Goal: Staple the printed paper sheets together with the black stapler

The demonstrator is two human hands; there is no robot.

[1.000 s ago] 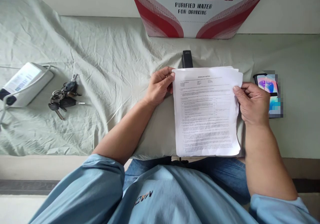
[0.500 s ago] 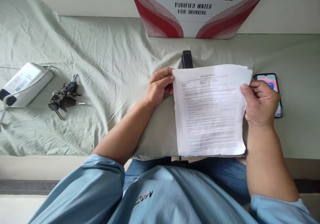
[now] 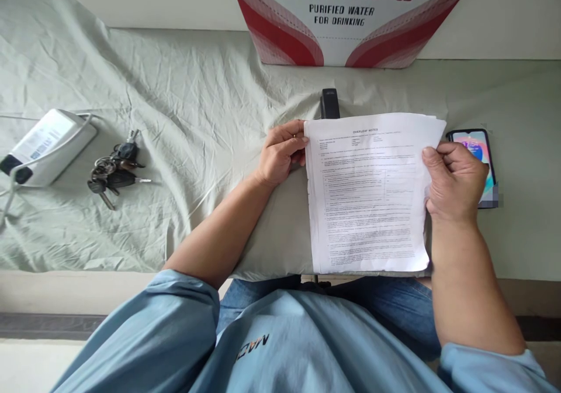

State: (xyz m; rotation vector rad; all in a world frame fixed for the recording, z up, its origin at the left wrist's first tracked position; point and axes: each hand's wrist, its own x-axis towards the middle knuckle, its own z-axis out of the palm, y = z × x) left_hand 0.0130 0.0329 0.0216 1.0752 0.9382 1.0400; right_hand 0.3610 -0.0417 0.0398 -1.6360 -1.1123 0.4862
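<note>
A stack of printed paper sheets (image 3: 368,206), headed "OVERLEAF NOTES", is spread between my two hands above the front of the cloth-covered table. My left hand (image 3: 283,152) pinches its upper left corner between thumb and fingers. At the upper right edge, my right hand (image 3: 458,176) grips the sheets with the thumb on top and the fingers behind. The sheets' edges do not quite line up. Just beyond the top edge lies a black stapler-like object (image 3: 330,103), its near end hidden by the paper.
A phone (image 3: 475,141) with a lit screen lies beside my right hand, partly covered by it. Far left are a bunch of keys (image 3: 116,168) and a white box-shaped device (image 3: 50,147) with a cord. A water carton (image 3: 350,36) stands at the back on the pale green cloth (image 3: 210,89).
The view has shifted very slightly. Both hands keep their hold on the sheets, and my right hand has moved a touch to the left.
</note>
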